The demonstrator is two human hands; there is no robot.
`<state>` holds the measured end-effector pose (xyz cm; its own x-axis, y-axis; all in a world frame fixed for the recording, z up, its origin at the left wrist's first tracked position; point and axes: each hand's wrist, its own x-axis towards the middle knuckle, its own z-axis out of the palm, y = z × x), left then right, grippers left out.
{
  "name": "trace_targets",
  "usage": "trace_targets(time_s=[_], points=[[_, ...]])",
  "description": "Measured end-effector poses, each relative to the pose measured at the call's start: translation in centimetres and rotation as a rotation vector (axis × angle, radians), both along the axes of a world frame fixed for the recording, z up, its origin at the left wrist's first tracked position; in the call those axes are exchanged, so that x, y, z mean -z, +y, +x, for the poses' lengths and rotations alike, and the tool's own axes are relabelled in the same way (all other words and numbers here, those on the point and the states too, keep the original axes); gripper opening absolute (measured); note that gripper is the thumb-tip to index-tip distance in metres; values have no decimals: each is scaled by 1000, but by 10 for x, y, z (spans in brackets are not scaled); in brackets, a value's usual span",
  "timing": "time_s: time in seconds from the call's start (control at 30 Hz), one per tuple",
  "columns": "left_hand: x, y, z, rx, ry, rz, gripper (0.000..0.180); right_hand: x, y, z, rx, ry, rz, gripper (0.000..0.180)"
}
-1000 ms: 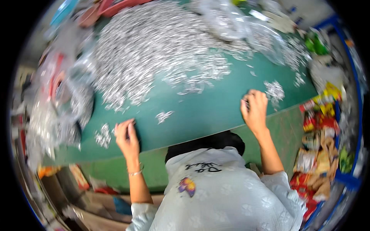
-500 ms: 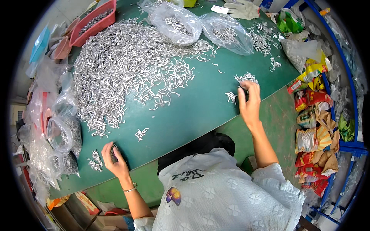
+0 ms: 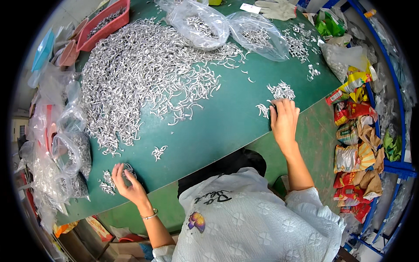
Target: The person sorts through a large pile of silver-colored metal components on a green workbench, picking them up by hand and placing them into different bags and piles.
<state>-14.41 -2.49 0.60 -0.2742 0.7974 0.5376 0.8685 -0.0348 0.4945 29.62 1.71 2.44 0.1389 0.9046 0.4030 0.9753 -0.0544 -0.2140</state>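
A large heap of small silvery curved metal pieces [image 3: 126, 70] covers the left and middle of the green table [image 3: 218, 126]. At the near left, my left hand [image 3: 128, 187] is open, thumb apart from the fingers, over a small pile of the same pieces [image 3: 107, 183]; some show just beyond its fingers. My right hand [image 3: 285, 124] rests by the table's right front edge, its thumb apart from the bent fingers. Those fingertips are at the near side of another small pile [image 3: 281, 90], with a few pieces [image 3: 262, 110] left of the thumb. Nothing shows held in either hand.
Clear plastic bags of metal parts [image 3: 198, 28] lie at the back, near a glove [image 3: 277, 9]. A red tray [image 3: 104, 24] stands far left, above filled bags [image 3: 78, 153]. Loose small parts [image 3: 299, 46] lie far right. Colourful packets [image 3: 349, 157] line a blue rack [image 3: 395, 168].
My right hand has drawn back toward me, uncovering more of the right pile. My left hand has shifted slightly left, with its fingers spread wider.
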Motion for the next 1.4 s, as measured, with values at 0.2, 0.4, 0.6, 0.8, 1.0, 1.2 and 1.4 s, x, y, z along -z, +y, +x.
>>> trace_targets(time_s=[0.2,0.4,0.6,0.8,1.0,1.2,1.4], points=[[-20,0,31,134,-92,53,20,-4,-2,-11,-156,211,-18,17],[-46,24,108,508,-174,-329,39,-18,52,-39,-394,233,-39,36],[-13,83,156,518,1,-280,51,3,112,-100,-531,127,-190,56],[-10,92,159,548,-6,-284,40,16,85,-107,-812,460,-184,31],[-16,106,154,637,-424,-389,30,-3,91,-113,-578,1179,-540,22],[-26,129,146,715,-1210,-413,30,-18,120,-86,-436,1841,-652,28],[-34,114,139,658,-994,-366,33,-23,113,-50,-563,892,-362,28]])
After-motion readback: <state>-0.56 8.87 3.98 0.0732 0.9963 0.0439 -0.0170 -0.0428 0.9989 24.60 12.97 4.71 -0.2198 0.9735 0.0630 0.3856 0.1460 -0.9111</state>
